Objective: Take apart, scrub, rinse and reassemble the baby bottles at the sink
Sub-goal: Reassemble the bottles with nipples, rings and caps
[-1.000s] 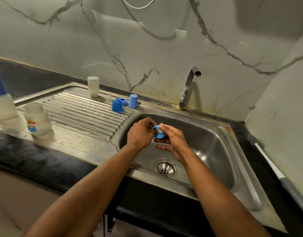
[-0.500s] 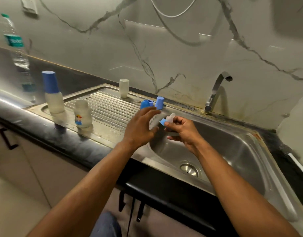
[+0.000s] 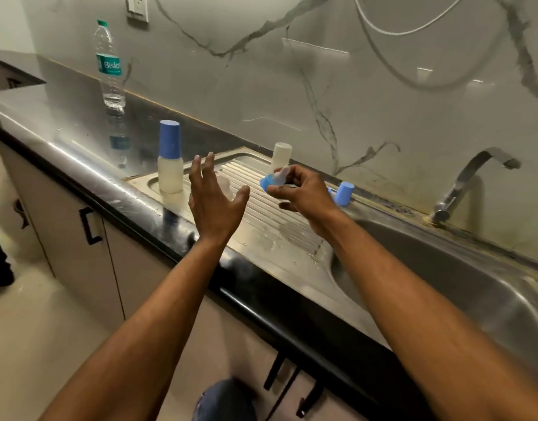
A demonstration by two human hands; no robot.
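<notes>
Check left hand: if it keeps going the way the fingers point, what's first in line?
Likely the uncapped bottle on the drainboard, mostly hidden just beyond the open left hand. Depth unclear; capped bottle stands left of that line.

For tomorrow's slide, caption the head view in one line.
Right hand pinches a blue collar with teat over the drainboard; open left hand reaches out.

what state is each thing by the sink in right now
left hand: open, fingers spread, holding nothing
right hand: pinching the blue ring with teat
capped bottle: upright, blue cap on
uncapped bottle: upright on the drainboard
loose blue cap: standing alone
water bottle: upright, lid on
tap: no water running
</notes>
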